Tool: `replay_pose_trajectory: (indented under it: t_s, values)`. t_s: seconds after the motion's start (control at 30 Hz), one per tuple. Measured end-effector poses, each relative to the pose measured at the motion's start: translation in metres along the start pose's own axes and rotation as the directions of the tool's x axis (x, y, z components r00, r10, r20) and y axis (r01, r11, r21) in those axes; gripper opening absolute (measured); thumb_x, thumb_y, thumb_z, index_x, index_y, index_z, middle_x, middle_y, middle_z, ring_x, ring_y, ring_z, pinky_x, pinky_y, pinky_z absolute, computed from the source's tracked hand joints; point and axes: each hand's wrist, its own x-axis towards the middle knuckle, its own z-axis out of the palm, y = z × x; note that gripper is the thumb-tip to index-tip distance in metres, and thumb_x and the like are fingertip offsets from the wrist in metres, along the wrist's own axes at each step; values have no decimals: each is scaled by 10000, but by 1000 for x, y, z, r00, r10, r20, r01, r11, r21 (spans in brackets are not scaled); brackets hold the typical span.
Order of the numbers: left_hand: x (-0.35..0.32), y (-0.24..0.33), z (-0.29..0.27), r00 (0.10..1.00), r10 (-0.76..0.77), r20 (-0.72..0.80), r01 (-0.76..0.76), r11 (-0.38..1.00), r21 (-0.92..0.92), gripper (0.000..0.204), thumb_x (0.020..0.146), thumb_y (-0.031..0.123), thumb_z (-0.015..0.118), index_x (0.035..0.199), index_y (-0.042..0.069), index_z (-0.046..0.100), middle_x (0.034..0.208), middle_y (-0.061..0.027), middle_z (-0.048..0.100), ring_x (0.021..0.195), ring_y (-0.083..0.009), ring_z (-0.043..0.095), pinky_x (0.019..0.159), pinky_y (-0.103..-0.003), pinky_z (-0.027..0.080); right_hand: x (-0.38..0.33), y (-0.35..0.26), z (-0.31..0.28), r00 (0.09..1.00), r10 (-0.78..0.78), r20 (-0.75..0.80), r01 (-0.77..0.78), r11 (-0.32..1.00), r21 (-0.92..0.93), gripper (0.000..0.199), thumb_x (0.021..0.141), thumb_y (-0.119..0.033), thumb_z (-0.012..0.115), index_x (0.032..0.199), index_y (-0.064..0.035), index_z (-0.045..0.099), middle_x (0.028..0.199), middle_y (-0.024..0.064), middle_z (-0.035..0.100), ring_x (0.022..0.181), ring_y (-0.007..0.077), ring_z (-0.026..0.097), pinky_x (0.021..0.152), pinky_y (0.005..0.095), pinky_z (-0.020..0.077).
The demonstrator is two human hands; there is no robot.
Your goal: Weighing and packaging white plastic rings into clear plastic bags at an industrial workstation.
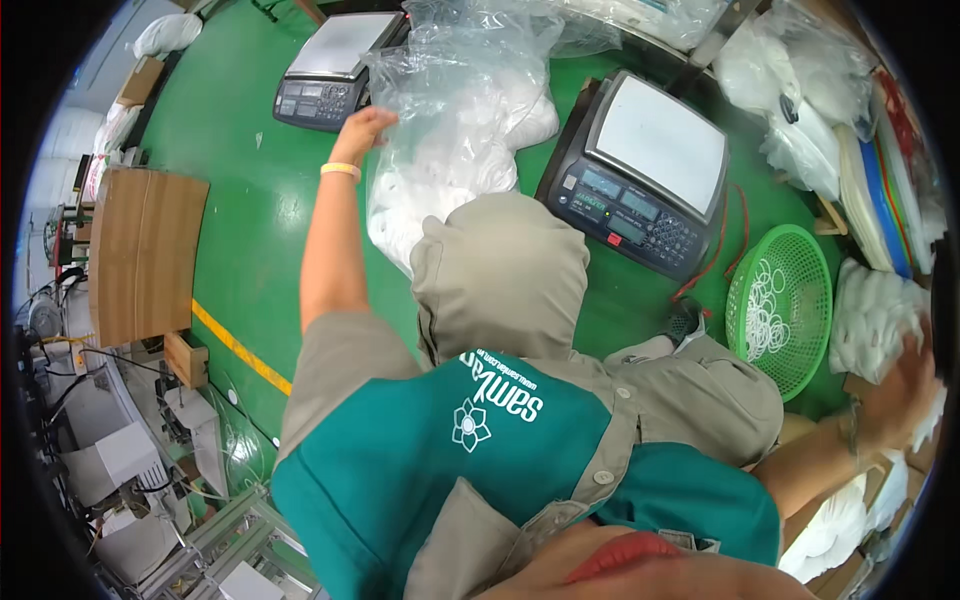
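My left arm reaches forward, and the fingers of my left hand (366, 132) are curled at the edge of a large clear plastic bag (465, 75), seeming to pinch it. Several white items lie inside the bag; their kind cannot be made out. My right hand (898, 385) is stretched far out to the right, smeared by motion near the rim of the view. It is nearest to a clear bag of white pieces (868, 318); whether it touches or holds anything does not show.
Beyond the left hand stands a digital scale (340, 48). Another scale (655, 145) is right of the bag, with a red cord beside it. A green basket (815, 310) holds several white rings (768, 310). Cardboard (145, 255) and machinery (130, 455) stand left.
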Motion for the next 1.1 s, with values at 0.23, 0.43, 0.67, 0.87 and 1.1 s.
replay_pose_trajectory:
  t_s: [0.23,0.43,0.67,0.87,1.1]
  values:
    - [-131,197,65,763,400,507,-430,901,-63,127,779,79,622,886,67,554,732,70,484,629,-20,404,565,-168,336,3,45,257,785,-275,555,398,911,-112,526,740,-234,635,1213,-118,436,1162,112,492,1064,238,474,877,346,390]
    - [-156,252,91,680,495,541,-650,749,131,314,713,57,689,1003,22,574,772,50,506,707,-27,432,644,-171,355,69,69,243,771,-53,634,217,959,-184,256,703,-92,658,947,-43,599,1209,222,466,1095,312,472,921,362,382]
    - [-104,227,109,709,540,453,-682,688,247,278,801,270,635,668,26,641,740,-3,589,611,-77,455,552,-250,382,56,39,182,858,118,499,-506,349,789,327,910,-248,418,1147,-39,503,1138,147,556,1105,261,493,989,434,335]
    - [-138,245,177,305,614,728,-701,662,-265,427,878,315,407,1007,-66,550,1334,-248,339,1169,-274,445,916,-312,369,44,63,148,776,100,623,-626,252,738,226,944,-276,364,886,-75,448,608,-36,239,503,71,245,511,217,277]
    - [-149,238,256,130,503,855,86,853,-515,556,901,442,327,1141,-36,476,839,-56,535,783,-180,531,859,-369,390,4,76,145,812,195,550,-535,625,568,117,850,-182,442,840,-67,464,766,43,472,645,116,417,637,261,385]
